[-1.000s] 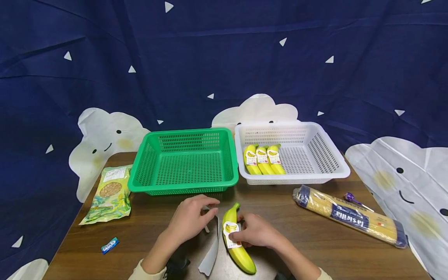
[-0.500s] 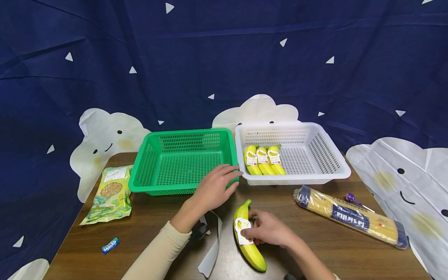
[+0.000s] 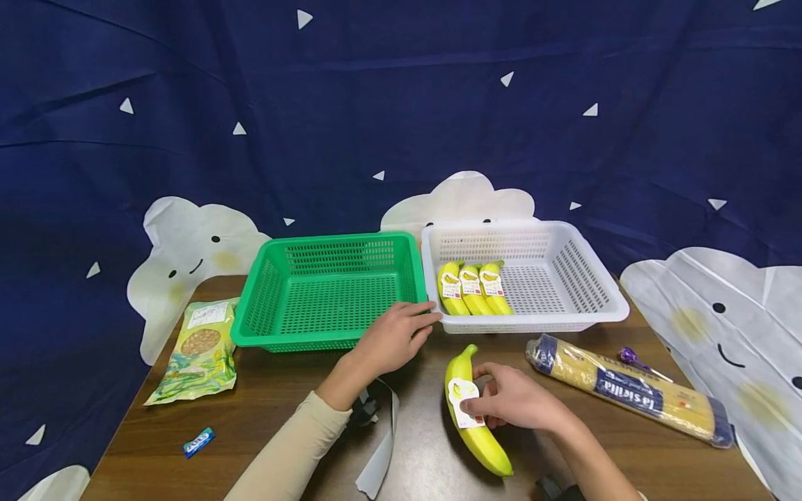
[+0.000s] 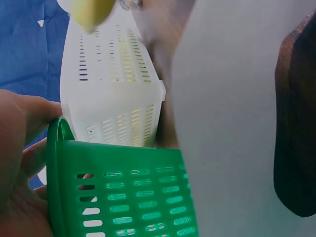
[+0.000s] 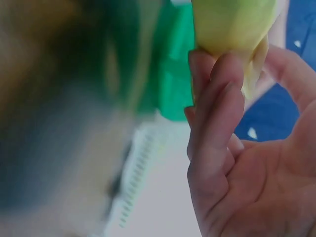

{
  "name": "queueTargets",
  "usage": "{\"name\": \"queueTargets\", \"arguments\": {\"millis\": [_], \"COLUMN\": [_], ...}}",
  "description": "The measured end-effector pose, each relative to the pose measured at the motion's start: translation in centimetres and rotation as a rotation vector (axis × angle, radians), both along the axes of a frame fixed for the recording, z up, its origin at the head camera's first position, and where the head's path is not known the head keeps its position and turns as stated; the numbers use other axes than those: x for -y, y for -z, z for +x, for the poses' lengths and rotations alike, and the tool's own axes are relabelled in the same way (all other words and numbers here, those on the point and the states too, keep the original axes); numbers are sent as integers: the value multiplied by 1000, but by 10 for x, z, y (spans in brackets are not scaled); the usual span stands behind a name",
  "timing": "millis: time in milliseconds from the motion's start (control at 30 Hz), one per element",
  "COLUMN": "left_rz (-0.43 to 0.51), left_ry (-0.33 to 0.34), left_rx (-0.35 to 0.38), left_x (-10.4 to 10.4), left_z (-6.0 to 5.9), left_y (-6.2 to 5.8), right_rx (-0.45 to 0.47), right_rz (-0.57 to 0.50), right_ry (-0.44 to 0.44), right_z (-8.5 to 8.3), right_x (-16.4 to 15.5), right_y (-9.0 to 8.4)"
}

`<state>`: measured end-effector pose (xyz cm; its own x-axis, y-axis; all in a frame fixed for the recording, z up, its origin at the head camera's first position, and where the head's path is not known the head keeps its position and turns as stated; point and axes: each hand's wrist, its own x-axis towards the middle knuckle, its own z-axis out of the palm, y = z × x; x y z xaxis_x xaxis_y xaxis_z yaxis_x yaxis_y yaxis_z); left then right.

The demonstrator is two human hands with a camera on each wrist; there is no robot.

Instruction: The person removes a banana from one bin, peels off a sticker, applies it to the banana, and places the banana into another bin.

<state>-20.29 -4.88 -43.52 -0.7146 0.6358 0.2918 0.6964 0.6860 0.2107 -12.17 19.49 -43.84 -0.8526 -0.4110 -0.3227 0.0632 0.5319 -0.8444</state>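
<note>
Banana with a white label is held by the right hand near the front of the wooden table; the fingers are curled round its middle and the thumb is laid on the other side, so the fruit is gripped and, as it seems, raised a little from the wood. The stem end is pointed toward the white basket, which stands just behind it. In this basket three more labelled bananas are laid side by side against the left wall, probably so that the rest of the floor is left free.

The left hand is rested on the near right corner of the green basket. Its fingers are only lightly bent over the rim and nothing is clasped, as is shown also by the left wrist view; the basket is perhaps steadied in this way. The two baskets are set touching, or nearly so.

A snack bag and a small blue packet are seen at the left, a spaghetti pack at the right, well apart from the hands
</note>
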Motion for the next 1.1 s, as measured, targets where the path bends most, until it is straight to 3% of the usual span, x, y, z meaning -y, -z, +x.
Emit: {"name": "queueTargets", "arguments": {"millis": [367, 500, 700, 867, 1100], "left_rz": [14, 16, 22, 25, 11], "left_ry": [5, 4, 5, 8, 12], "left_rx": [9, 8, -3, -23, -42], "left_x": [0, 1, 2, 2, 0], "left_z": [-2, -1, -2, -3, -3], "left_y": [3, 3, 4, 4, 4], "right_rx": [-53, -76, -95, -93, 8], "right_rz": [-9, 52, 132, 184, 198], "right_ry": [-36, -25, 16, 33, 96], "right_z": [-26, -50, -101, -144, -190], "right_x": [-36, -50, -72, -87, -99], "right_y": [-68, -94, -126, -135, -123]}}
